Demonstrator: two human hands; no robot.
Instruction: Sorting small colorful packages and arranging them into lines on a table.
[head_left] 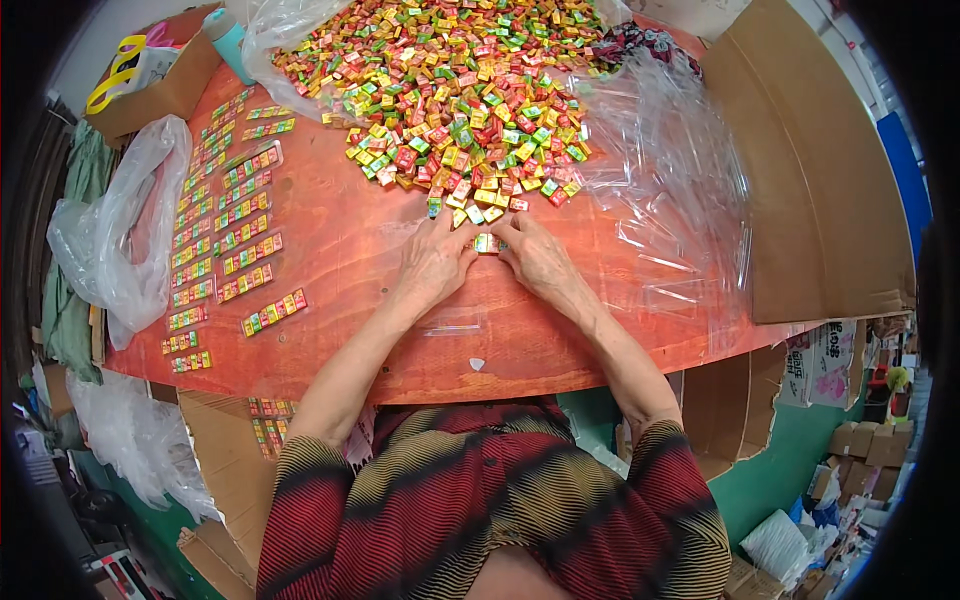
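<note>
At the near edge of a big heap of small red, yellow and green boxes (pixel 470 100), both my hands meet over a short row of these small boxes (pixel 487 243). My left hand (pixel 437 262) is closed, its thumb and fingers curled at the row's left end. From the other side, my right hand (pixel 540 262) pinches the right end, fingers bent inward. A few loose small boxes (pixel 476 213) lie just beyond my fingertips. How many boxes each hand grips is partly hidden by the fingers.
Filled clear strips of boxes (pixel 243 207) line the table's left side. Empty clear plastic trays (pixel 675 190) pile up at right, beside a tall cardboard panel (pixel 810 170). A clear plastic piece (pixel 450 328) and a white scrap (pixel 477 364) lie nearer me. A plastic bag (pixel 150 220) hangs over the left edge.
</note>
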